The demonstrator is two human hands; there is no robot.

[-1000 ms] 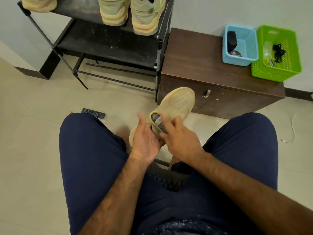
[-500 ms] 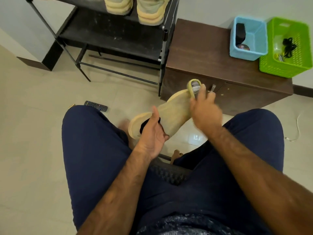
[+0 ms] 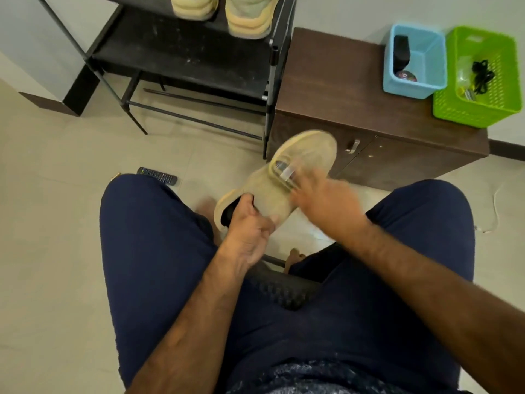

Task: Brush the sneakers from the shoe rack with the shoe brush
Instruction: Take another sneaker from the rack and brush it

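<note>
Starting at the left hand: the sneaker is gripped at its heel end, right by the dark opening. The shoe brush is clamped in the blurry right hand and laid on the tan knit upper. The toe is pointed at 1 o'clock, between the knees. Two chunky pale-yellow sneakers are parked on the shoe rack at 11 o'clock.

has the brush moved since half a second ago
Yes. The shoe brush in the right hand has slid back from the cabinet handle, toward the middle of the sneaker.
</note>
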